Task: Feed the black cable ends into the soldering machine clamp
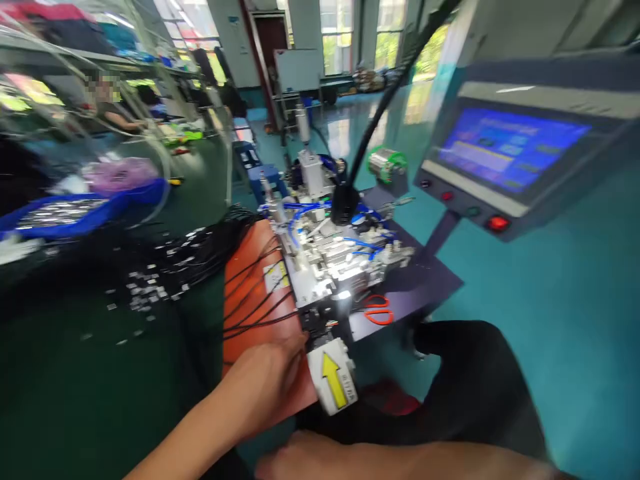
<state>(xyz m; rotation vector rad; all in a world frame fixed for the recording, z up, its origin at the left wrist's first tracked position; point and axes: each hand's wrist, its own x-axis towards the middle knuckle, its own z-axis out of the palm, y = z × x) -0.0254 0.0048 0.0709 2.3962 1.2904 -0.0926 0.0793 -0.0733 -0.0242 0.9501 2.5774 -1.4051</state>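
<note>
My left hand (267, 373) reaches over an orange board (257, 343), its fingertips pressed together at the front of a metal wire-working machine (330, 250). What those fingers hold, if anything, is hidden. Thin black cables (260, 313) run across the board towards the machine. Just right of the fingertips sits a white block with a yellow arrow (334, 377). My right hand (295, 460) is low at the bottom edge, smeared by motion, below that block; its fingers do not show clearly.
Red-handled scissors (379, 313) lie on the machine's dark base plate. A control panel with a lit blue screen (510, 150) stands at right. A large bundle of black cables (200, 257) and blue trays (85, 223) are at left. A person (113, 113) sits farther back.
</note>
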